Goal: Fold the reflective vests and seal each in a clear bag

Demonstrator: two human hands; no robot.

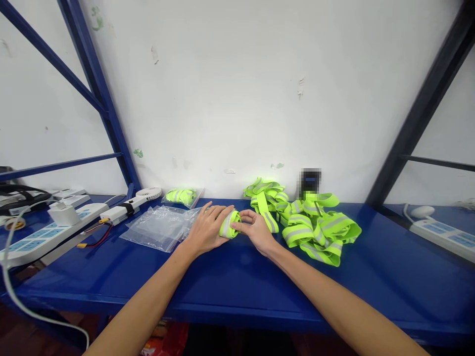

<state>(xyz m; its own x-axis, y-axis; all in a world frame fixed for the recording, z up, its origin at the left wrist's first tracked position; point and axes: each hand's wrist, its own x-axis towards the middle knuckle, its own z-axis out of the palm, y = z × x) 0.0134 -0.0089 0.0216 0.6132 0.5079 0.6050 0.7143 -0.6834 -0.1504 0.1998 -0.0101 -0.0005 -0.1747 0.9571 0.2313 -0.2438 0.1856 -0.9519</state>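
A rolled-up reflective strap [228, 225], neon yellow-green with a silver stripe, is held between both hands above the blue table. My left hand [209, 228] wraps round its left side, fingers over the top. At the roll's right end, my right hand [255, 229] pinches the edge with thumb and fingertips. Right of my right hand lie loose reflective straps in two heaps, a smaller pile [267, 195] near the wall and a larger tangle [319, 232]. Clear plastic bags [158, 228] lie flat to the left, beside a bagged rolled strap [181, 196].
The blue table [237, 282] stands against a white wall. On its left are a power strip [40, 237] with a white charger [64, 214], cables, and a white handheld fan [148, 193]. Another power strip [445, 237] sits far right. A dark pixelated object [310, 182] stands behind the tangle.
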